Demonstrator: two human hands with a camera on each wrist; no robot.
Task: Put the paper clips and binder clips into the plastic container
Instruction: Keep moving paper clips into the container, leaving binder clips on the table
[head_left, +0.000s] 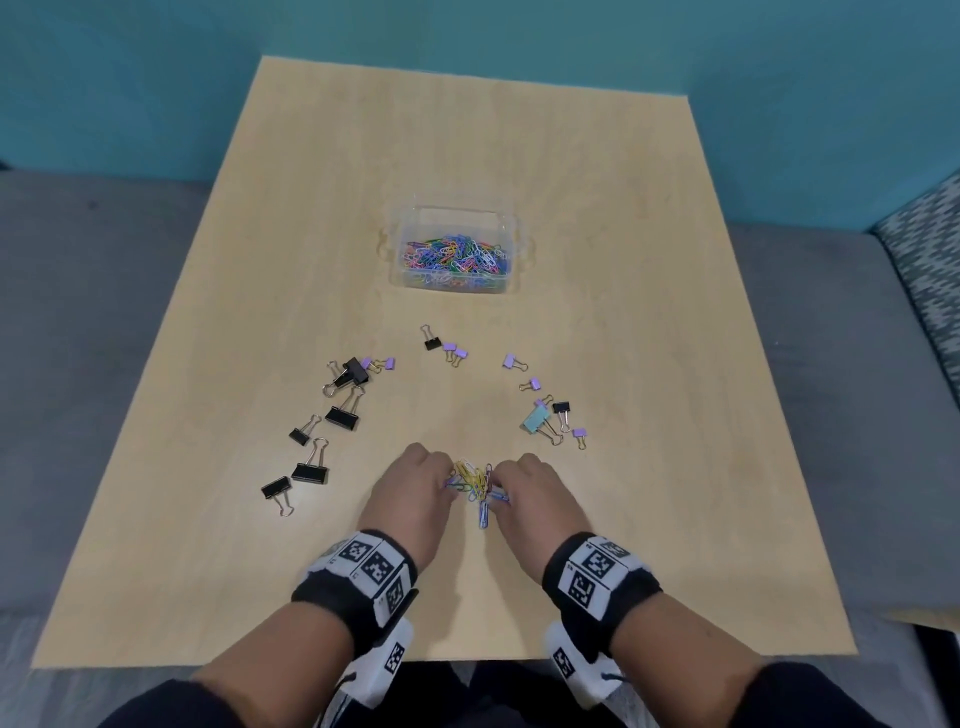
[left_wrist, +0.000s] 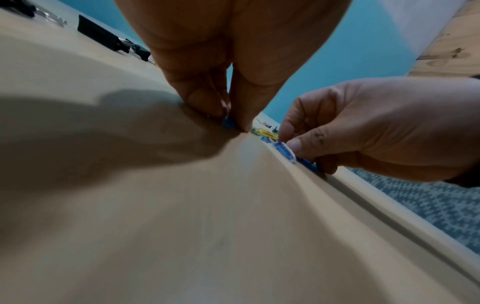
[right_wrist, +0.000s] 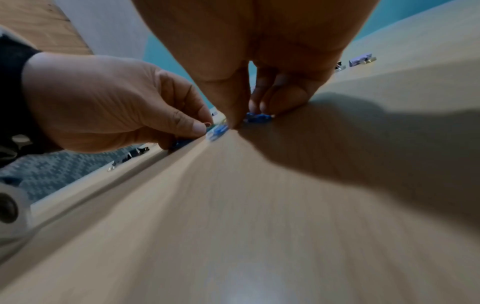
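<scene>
Nearest us, our left hand and right hand curl their fingers round a small heap of coloured paper clips on the wooden table, pinching it from both sides. Beyond lie scattered binder clips. Farther still stands the plastic container, already holding paper clips; next, we judge, comes lifting the heap there without spilling.

Left hand and right hand lie knuckles-up, fingers curled inward.
</scene>
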